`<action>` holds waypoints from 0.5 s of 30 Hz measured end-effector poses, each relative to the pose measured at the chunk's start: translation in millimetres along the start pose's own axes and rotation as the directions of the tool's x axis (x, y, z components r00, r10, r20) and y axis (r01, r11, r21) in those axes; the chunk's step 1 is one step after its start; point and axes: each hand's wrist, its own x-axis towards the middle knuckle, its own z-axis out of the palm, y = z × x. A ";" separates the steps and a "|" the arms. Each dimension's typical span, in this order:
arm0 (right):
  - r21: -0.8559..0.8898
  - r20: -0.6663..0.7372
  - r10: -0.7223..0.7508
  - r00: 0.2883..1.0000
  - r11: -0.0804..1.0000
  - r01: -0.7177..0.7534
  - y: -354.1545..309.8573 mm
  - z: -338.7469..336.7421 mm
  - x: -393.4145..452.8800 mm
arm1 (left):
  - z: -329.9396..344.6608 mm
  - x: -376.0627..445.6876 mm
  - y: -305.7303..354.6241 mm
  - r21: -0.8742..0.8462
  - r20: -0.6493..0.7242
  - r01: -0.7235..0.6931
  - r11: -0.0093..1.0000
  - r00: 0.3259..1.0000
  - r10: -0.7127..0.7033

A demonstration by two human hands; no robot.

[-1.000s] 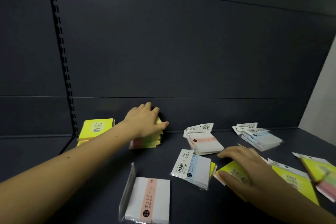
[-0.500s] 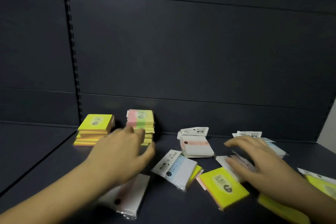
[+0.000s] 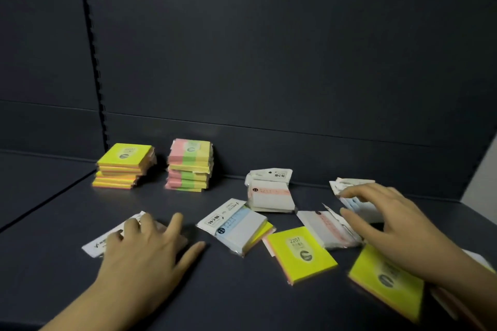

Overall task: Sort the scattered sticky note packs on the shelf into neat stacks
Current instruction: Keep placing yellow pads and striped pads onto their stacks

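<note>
The left hand [image 3: 145,252] lies with fingers spread and nearly straight on a flat white cellophane-wrapped sticky note pack [image 3: 107,236], just left of the landmark pale blue and white wrapped pack [image 3: 236,223]. The right hand [image 3: 387,223], well right of that pack, hovers with fingers loosely curved and spread, fingertips touching a heap of white and blue wrapped packs [image 3: 349,191], thumb above a white pack with a pink band [image 3: 322,226]. Just right of the landmark lies a neon yellow square pad [image 3: 301,252], another yellow pad [image 3: 387,285] beyond it. Behind the landmark stands a white banded stack [image 3: 269,193]; far behind-left on the dark grey metal shelf [image 3: 242,298], a yellow stack [image 3: 123,166] and a pink-green-yellow striped stack [image 3: 189,166].
</note>
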 end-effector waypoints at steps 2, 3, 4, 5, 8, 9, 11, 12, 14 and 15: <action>-0.008 -0.011 0.081 0.997 0.997 -0.081 5.4 -4.2 -10.2 | 1.7 2.0 -2.8 0.012 -0.039 -0.039 0.999 0.998 0.040; -0.011 -0.022 0.125 0.992 0.992 -0.125 7.7 -6.9 -15.7 | 1.5 2.3 -5.0 0.006 -0.036 -0.061 0.998 0.997 0.061; -0.005 -0.042 0.169 0.985 0.986 -0.169 9.9 -9.6 -21.0 | 1.0 3.6 -7.5 -0.005 -0.051 -0.094 0.996 0.994 0.093; 0.012 -0.066 0.216 0.974 0.976 -0.216 11.9 -13.0 -25.9 | -1.5 4.1 -9.6 -0.037 -0.029 -0.102 0.994 0.995 0.101; 0.051 -0.050 0.360 0.931 0.932 -0.358 15.5 -22.6 -37.4 | -5.4 8.9 -16.1 -0.069 -0.065 -0.149 0.986 0.987 0.145; 0.020 -0.001 0.392 0.920 0.920 -0.392 16.5 -23.9 -39.9 | -11.1 9.4 -15.2 -0.077 -0.057 -0.147 0.986 0.988 0.142; -0.113 0.128 0.439 0.889 0.897 -0.427 16.9 -23.1 -42.3 | -22.4 11.2 -11.6 -0.083 -0.060 -0.133 0.988 0.990 0.128; -0.184 0.175 0.446 0.878 0.891 -0.416 16.6 -21.4 -43.0 | -28.9 12.2 -9.1 -0.089 -0.073 -0.138 0.986 0.989 0.131; -0.283 0.245 0.413 0.877 0.896 -0.343 17.6 -12.0 -44.7 | -42.0 10.2 1.2 -0.045 -0.078 -0.144 0.989 0.987 0.140; -0.340 0.264 0.391 0.882 0.893 -0.294 16.0 -4.9 -47.0 | -48.9 7.9 7.1 -0.030 -0.078 -0.134 0.991 0.988 0.131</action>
